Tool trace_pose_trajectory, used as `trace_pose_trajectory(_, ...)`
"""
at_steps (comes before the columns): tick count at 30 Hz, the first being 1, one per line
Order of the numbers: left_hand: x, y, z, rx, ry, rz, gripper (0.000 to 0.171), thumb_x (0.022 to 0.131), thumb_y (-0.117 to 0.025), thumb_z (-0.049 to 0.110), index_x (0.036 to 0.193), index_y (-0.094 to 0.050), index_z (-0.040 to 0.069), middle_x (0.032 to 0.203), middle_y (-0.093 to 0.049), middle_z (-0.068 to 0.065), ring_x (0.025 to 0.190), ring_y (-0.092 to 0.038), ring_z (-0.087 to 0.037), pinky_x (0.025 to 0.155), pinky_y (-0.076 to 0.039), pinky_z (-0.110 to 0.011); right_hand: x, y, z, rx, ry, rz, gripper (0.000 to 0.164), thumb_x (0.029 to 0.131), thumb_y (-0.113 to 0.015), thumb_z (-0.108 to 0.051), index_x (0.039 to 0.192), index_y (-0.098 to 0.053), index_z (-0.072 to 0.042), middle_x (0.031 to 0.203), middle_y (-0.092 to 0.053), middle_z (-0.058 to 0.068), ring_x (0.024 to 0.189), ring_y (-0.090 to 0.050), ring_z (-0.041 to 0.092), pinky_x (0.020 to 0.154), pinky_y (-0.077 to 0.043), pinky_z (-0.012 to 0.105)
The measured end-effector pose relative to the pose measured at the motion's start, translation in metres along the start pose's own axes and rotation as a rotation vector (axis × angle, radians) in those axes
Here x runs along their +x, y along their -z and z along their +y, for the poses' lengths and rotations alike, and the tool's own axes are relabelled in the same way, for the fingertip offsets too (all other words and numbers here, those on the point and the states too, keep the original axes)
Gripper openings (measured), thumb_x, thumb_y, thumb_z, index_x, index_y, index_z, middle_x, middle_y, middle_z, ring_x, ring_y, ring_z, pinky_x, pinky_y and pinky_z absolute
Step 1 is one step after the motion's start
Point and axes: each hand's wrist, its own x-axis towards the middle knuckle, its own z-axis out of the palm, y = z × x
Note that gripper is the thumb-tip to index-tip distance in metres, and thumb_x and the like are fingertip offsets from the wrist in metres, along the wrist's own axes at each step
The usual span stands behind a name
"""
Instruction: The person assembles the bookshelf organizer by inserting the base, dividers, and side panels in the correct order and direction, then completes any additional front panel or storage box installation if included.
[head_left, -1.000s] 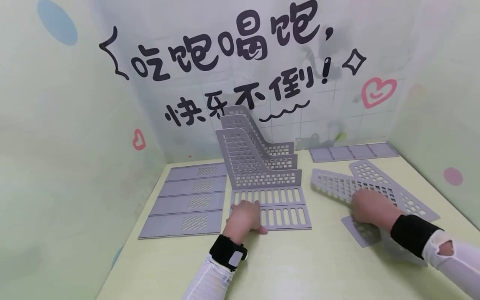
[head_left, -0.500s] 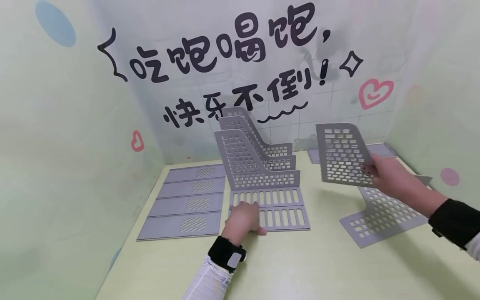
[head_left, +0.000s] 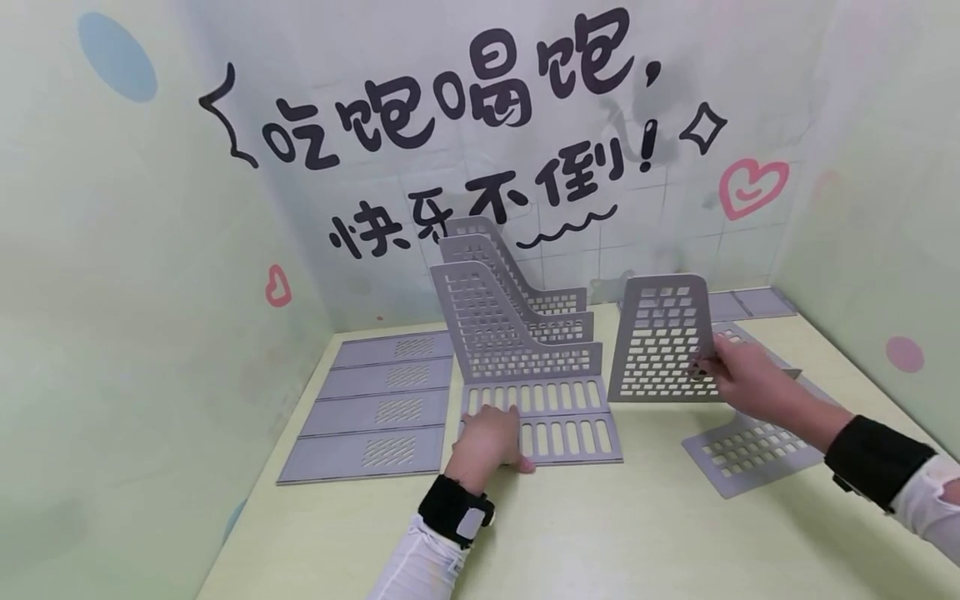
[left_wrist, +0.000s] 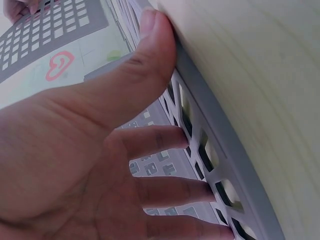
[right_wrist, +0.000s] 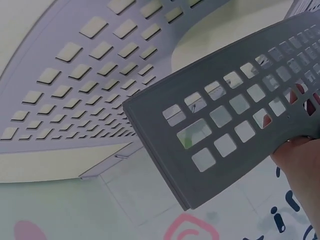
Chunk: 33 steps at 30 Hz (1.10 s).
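Note:
My left hand [head_left: 487,442] rests on a flat grey slotted base [head_left: 540,412]. In the left wrist view its fingers reach out over the slots, with the thumb at the base's edge [left_wrist: 220,117]. My right hand [head_left: 753,379] grips a perforated grey side panel [head_left: 667,335] by its right side, holding it upright right of the base. Its thumb shows below the panel [right_wrist: 172,155] in the right wrist view. Several matching panels [head_left: 517,362] stand upright in a row along the back of the base. Another perforated panel [head_left: 738,483] lies flat under my right forearm.
Several solid grey panels [head_left: 341,454], each with a patch of slanted slots, lie in a column on the left. More flat panels [head_left: 772,304] lie at the back right by the printed wall [head_left: 525,150]. The pale tabletop [head_left: 570,533] extends in front.
My right hand has lifted a side panel from the pile on the right, turned it upright and brought it lower and left towards the base. My left hand has stayed put.

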Motion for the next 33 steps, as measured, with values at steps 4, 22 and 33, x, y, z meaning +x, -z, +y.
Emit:
trace_pose_trajectory(4, 0.0, -0.001, 0.0, 0.003, 0.001, 0.003, 0.112, 0.073, -0.091, 0.06, 0.16, -0.046, 0.005, 0.151, -0.062, -0.023, 0.148, -0.051, -0.043, 0.123, -0.039, -0.068, 0.0, -0.005, 0.004, 0.012, 0.012, -0.018, 0.015, 0.103, -0.059, 0.005, 0.118, -0.063, 0.009, 0.1, -0.077, 0.021, 0.091, -0.077, 0.037, 0.065, -0.059, 0.031)
trace_pose_trajectory(22, 0.005, 0.008, -0.017, -0.137, -0.068, -0.001, 0.078, 0.081, -0.092, 0.047, 0.144, -0.065, 0.01, 0.145, -0.068, -0.015, 0.141, -0.058, -0.039, 0.124, -0.037, -0.066, 0.003, -0.013, 0.004, 0.049, 0.025, -0.067, 0.009, 0.102, -0.059, 0.007, 0.109, -0.063, 0.003, 0.101, -0.078, 0.02, 0.093, -0.077, 0.036, 0.061, -0.052, 0.026)
trace_pose_trajectory(33, 0.025, 0.012, -0.061, -0.474, 0.115, 0.044, 0.032, 0.095, -0.051, 0.003, 0.122, -0.063, -0.01, 0.087, -0.059, -0.013, 0.063, -0.058, -0.023, 0.053, -0.053, -0.033, 0.006, -0.019, 0.004, 0.08, -0.004, -0.074, 0.009, 0.104, -0.058, 0.005, 0.112, -0.062, 0.004, 0.104, -0.078, 0.021, 0.097, -0.077, 0.037, 0.066, -0.056, 0.027)
